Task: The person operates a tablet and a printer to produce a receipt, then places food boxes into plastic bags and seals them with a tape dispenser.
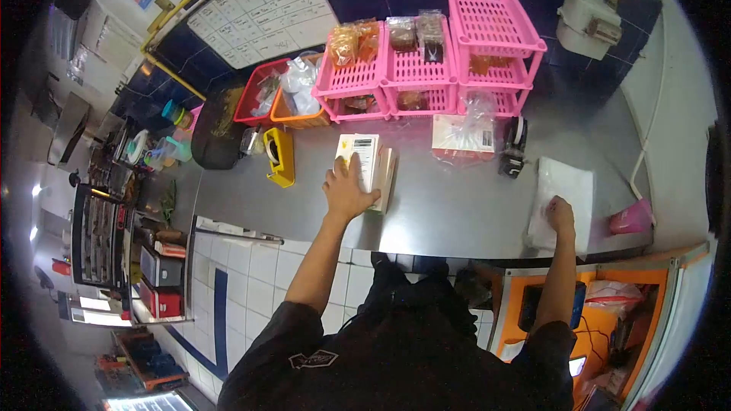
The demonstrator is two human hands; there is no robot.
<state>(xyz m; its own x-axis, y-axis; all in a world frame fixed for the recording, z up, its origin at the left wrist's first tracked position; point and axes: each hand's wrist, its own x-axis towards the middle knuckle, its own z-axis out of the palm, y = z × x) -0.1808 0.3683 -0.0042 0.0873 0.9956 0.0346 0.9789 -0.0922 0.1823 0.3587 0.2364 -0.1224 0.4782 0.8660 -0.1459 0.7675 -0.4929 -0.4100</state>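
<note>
My left hand [349, 192] lies with spread fingers across the near left part of a white box [367, 154] with printed labels. Along its right side a second pale box [389, 175] shows. Farther right, my right hand [561, 215] has its fingers curled in on a stack of thin white plastic sheets or bags [567, 183]. What those fingers hold, if anything, is hidden. A yellow tape dispenser [282, 158] stands to the left of the box. A black tape dispenser [513, 154] is beside the plastic stack.
Pink stacking baskets [415, 68] with packets stand at the back of the steel table [442, 205]. Left of them are an orange bin [298, 117] and a red bin [251, 110]. A clear bag lies over a flat packet [463, 137]. A pink cup [632, 218] is near the right edge.
</note>
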